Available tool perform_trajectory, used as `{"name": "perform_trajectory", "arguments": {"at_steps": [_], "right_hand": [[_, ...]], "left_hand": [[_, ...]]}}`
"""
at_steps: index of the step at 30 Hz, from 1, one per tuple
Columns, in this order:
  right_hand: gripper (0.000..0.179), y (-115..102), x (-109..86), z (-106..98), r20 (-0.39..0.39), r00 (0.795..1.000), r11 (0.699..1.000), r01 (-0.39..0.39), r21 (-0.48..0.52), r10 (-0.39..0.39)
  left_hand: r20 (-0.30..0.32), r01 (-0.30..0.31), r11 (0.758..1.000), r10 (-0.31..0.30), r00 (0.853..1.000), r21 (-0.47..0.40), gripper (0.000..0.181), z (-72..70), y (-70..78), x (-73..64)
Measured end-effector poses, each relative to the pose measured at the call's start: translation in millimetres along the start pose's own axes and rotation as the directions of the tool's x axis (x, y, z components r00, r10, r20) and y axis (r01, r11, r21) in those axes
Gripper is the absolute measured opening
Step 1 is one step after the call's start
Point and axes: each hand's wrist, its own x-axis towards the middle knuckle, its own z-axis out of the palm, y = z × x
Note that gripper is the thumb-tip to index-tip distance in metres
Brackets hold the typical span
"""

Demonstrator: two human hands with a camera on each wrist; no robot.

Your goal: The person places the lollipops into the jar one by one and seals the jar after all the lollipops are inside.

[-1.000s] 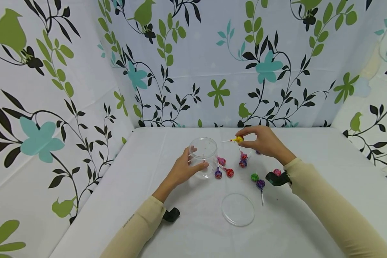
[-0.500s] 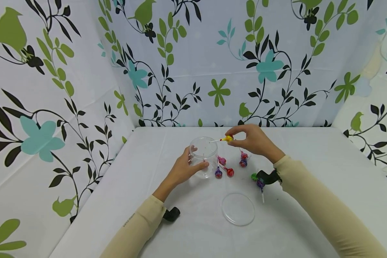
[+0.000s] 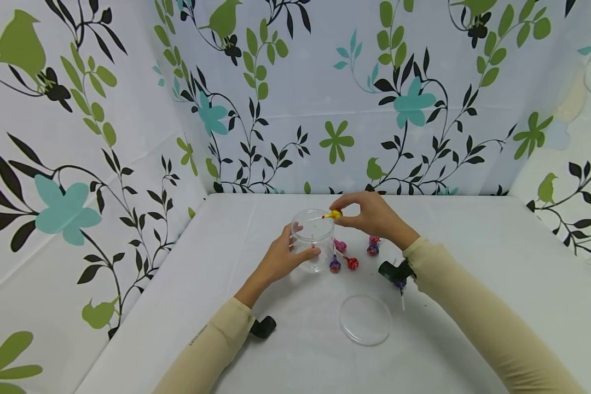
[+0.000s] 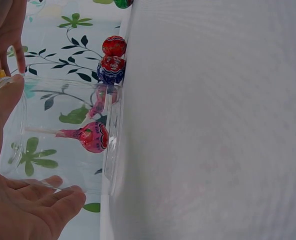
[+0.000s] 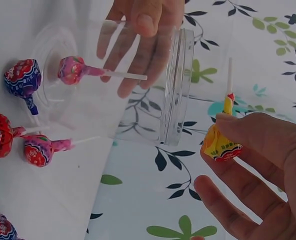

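My left hand [image 3: 283,257] holds a clear plastic jar [image 3: 320,232] round its side, thumb in front and fingers behind. The jar stands upright on the table with its mouth uncovered. Inside it is one pink lollipop [image 5: 72,70], stick toward the mouth. At the jar's right rim, my right hand [image 3: 371,216] pinches a yellow lollipop [image 5: 222,144] by its wrapped head between thumb and finger. Its white stick points left over the jar's mouth in the head view.
Beside the jar lie a pink lollipop [image 3: 341,246], a red lollipop [image 3: 352,264] and a blue-purple lollipop [image 3: 335,266]. More lie farther right, partly behind the right wrist's black camera [image 3: 396,271]. A clear round lid [image 3: 365,320] lies nearer the front of the white table [image 3: 305,350].
My right hand has moved left with the yellow lollipop, from above the loose lollipops to the jar's rim. The left hand and jar have stayed in place.
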Motion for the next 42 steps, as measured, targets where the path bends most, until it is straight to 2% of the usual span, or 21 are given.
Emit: {"name": "perform_trajectory", "arguments": {"at_steps": [9, 17, 24, 29, 42], "right_hand": [[0.029, -2.6, 6.3, 9.8, 0.009, 0.999, 0.999, 0.031, -0.005, -0.031], [0.03, -7.2, 12.0, 17.1, 0.039, 0.999, 0.999, 0.019, -0.039, -0.018], [0.031, -9.3, 14.7, 24.4, 0.046, 0.998, 0.998, 0.049, -0.028, -0.048], [0.028, -11.0, 13.9, 24.0, 0.027, 0.997, 0.997, 0.071, -0.014, -0.07], [0.028, -4.8, 3.2, 16.5, 0.002, 1.0, 0.999, 0.027, -0.028, -0.027]], "left_hand": [[0.01, 0.005, 1.0, -0.005, 1.0, 0.005, 0.104, 0.3, 0.4, 1.7], [0.014, 0.003, 1.0, -0.003, 1.0, 0.0, 0.106, 0.8, 1.7, 1.8], [0.019, -0.018, 1.0, 0.019, 1.0, -0.018, 0.104, 0.7, 2.5, 2.1], [0.013, -0.04, 0.999, 0.041, 0.999, -0.012, 0.103, 1.2, 1.9, 1.6], [-0.001, -0.023, 1.0, 0.023, 1.0, 0.013, 0.104, 0.0, 1.1, 0.0]]}}
